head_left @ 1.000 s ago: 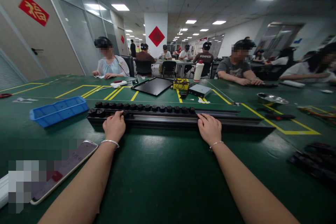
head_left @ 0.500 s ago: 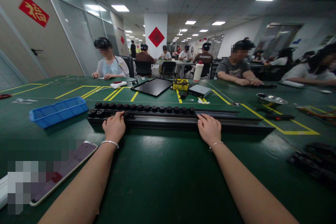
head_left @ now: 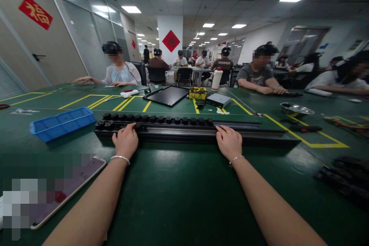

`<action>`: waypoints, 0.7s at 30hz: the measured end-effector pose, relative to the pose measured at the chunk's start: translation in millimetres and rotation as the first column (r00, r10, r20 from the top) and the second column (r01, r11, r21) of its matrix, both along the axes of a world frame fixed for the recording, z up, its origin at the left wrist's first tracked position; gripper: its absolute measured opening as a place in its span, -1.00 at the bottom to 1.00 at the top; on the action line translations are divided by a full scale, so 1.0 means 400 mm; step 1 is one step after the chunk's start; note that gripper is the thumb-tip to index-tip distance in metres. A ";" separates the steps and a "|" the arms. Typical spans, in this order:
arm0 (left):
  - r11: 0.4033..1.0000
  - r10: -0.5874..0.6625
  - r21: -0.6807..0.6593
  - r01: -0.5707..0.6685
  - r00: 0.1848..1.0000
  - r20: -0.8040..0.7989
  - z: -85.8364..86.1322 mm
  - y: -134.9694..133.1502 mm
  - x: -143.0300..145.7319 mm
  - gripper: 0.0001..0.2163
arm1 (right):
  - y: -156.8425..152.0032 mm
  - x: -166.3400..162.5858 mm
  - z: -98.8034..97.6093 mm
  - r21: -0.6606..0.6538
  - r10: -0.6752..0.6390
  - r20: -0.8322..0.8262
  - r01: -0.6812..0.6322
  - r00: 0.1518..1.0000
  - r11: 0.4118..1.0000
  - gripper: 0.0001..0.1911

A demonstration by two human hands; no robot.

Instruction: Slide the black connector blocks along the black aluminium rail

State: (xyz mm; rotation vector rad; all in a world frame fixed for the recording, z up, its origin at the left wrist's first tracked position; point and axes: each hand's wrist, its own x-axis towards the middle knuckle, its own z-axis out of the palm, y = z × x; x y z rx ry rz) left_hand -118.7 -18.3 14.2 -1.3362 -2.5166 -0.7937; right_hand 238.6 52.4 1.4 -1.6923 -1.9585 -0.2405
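A long black channelled rail (head_left: 178, 132) lies crosswise on the table in front of me. Small black round parts (head_left: 168, 120) sit in a row along its far channel, with a few more at the left end of the near one. My left hand (head_left: 126, 141) is closed at the near edge, its fingertips on a black round part (head_left: 139, 126) in the near channel; its thumb is hidden. Farther right, my right hand (head_left: 230, 143) grips the rail's near side with curled fingers, the index finger reaching over the channel.
A blue plastic bin (head_left: 62, 123) stands left of the rail, and a phone (head_left: 86, 175) lies nearer me. Behind are a black flat panel (head_left: 166, 96), grey box (head_left: 218, 100) and white bottle (head_left: 216, 80). A metal bowl (head_left: 296, 109) sits right. Other people sit across the table.
Both my hands keep their places on the rail. The view has shifted slightly. Across the table at left, a person has stretched one arm out sideways.
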 end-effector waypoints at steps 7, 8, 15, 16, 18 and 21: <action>0.999 -0.044 -0.024 0.043 0.999 -0.019 -0.027 0.010 -0.010 -0.45 | 0.003 0.002 -0.004 0.001 0.013 -0.011 -0.013 1.000 1.000 -0.59; 0.997 -0.055 -0.046 0.054 0.998 -0.017 -0.029 0.011 -0.011 -0.43 | 0.004 0.002 -0.006 0.003 0.014 -0.014 -0.014 1.000 1.000 -0.59; 0.988 -0.092 -0.125 0.089 0.996 -0.017 -0.025 0.010 -0.019 -0.42 | 0.008 0.003 -0.011 0.010 0.017 -0.020 -0.016 1.000 1.000 -0.58; 0.988 -0.091 -0.130 0.088 0.996 -0.016 -0.024 0.010 -0.019 -0.42 | 0.008 0.003 -0.011 0.010 0.016 -0.020 -0.016 1.000 1.000 -0.58; 0.987 -0.090 -0.138 0.087 0.996 -0.014 -0.022 0.010 -0.020 -0.42 | 0.007 0.003 -0.009 0.010 0.016 -0.021 -0.016 1.000 1.000 -0.59; 0.986 -0.089 -0.145 0.086 0.996 -0.013 -0.022 0.012 -0.022 -0.41 | 0.004 0.002 -0.005 0.007 0.014 -0.016 -0.014 1.000 1.000 -0.59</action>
